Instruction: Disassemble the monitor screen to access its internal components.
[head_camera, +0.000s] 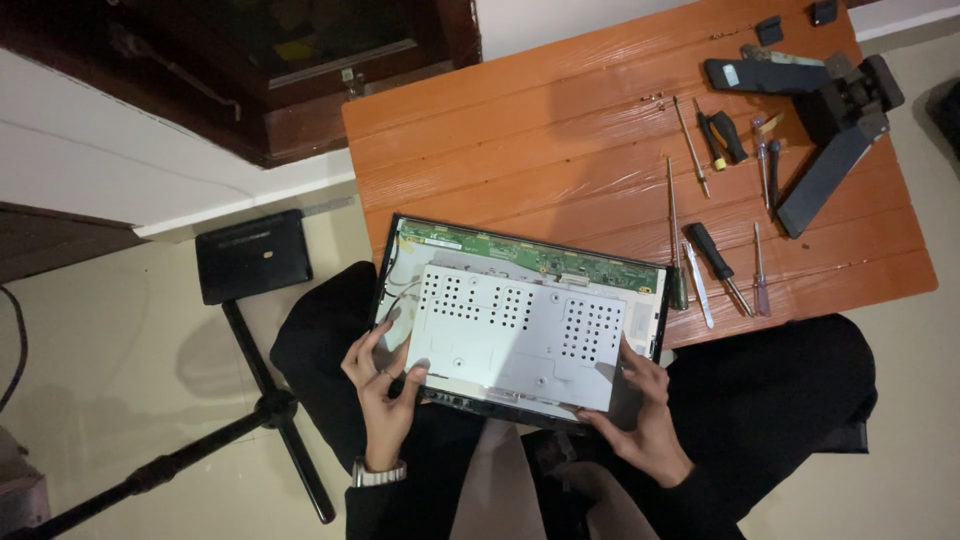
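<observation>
Opened monitor panel held at the bench's near edge

Back cover already off; the panel (520, 320)'s perforated metal shield (515, 335) remains in place. Left hand (383, 385) and right hand (645, 420) each pinch its near corners; screwdrivers (715, 255) lie at the right edge.

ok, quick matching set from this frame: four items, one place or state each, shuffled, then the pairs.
Items
1. green circuit board
2. perforated metal shield
3. black monitor stand
4. wristwatch

Places or states
A. lying at the table's far right corner, detached
B. on the left hand's wrist
C. strip along the far edge of the opened monitor
D. covering the middle of the monitor's back, touched by both hands

Pairs: 1-C, 2-D, 3-A, 4-B

The right hand grips the shield's near right corner.
</observation>
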